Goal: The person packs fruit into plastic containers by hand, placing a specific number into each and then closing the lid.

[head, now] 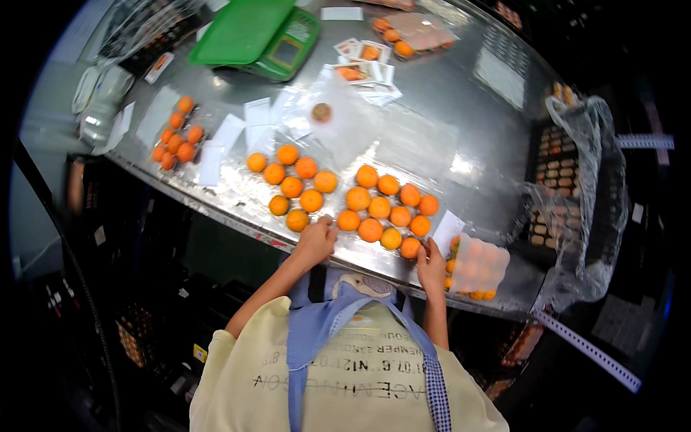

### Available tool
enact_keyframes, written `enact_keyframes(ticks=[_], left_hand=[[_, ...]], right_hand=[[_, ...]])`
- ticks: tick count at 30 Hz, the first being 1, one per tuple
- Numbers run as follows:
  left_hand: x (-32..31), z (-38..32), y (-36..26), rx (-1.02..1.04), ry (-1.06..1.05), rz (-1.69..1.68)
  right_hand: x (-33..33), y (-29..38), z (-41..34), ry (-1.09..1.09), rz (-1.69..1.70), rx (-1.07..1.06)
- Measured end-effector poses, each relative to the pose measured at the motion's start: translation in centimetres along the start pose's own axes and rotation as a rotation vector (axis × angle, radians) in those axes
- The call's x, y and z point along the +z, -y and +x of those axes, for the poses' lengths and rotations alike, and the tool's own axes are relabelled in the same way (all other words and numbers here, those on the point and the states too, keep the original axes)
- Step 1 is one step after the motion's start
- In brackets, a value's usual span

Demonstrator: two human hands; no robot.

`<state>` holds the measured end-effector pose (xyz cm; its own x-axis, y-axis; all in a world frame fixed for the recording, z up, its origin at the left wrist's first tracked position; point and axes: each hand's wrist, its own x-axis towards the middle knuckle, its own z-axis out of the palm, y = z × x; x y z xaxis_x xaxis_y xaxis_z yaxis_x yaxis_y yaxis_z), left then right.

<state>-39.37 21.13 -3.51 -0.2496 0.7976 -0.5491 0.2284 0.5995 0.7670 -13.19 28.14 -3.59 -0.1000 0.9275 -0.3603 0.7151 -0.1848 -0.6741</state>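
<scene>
A clear plastic tray (pixel 353 178) holding several orange citrus fruits (pixel 379 207) lies on the steel table before me. My left hand (pixel 316 241) is at its near left corner, fingers curled against the edge. At the near right corner, my right hand (pixel 431 267) has its thumb and fingers around the tray's edge, beside the corner fruit (pixel 410 248). A second group of oranges (pixel 292 187) sits in clear plastic just left of my left hand. Right of my right hand stands a fruit pack (pixel 480 264) with a translucent cover sheet on top.
A green weighing scale (pixel 253 35) stands at the back left. Printed cards (pixel 361 70), a lone fruit (pixel 321 112) on plastic film and paper slips (pixel 231 132) lie mid-table. Smaller fruits (pixel 175 142) are at far left, a covered pack (pixel 415 33) at the back, plastic-draped crates (pixel 556 178) at right.
</scene>
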Motion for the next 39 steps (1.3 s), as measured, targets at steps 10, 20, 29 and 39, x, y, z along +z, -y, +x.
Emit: enact_keyframes(ticks=[10, 20, 29, 39], left_hand=[[-10.1, -1.2, 2.9, 0.137, -0.613, 0.062], [-17.7, 4.9, 8.3, 0.278, -0.913, 0.658], [-19.1, 6.1, 6.2, 0.238, -0.617, 0.598], [-19.5, 4.3, 3.8, 0.404, -0.575, 0.298]], right_hand=[[-0.1, 6.7, 0.3, -0.086, -0.015, -0.372], [5.7, 9.6, -2.8, 0.107, -0.019, -0.273], [7.3, 11.1, -4.2, -0.370, -0.411, -0.341], [8.2, 9.9, -2.8, -0.314, -0.517, -0.304]])
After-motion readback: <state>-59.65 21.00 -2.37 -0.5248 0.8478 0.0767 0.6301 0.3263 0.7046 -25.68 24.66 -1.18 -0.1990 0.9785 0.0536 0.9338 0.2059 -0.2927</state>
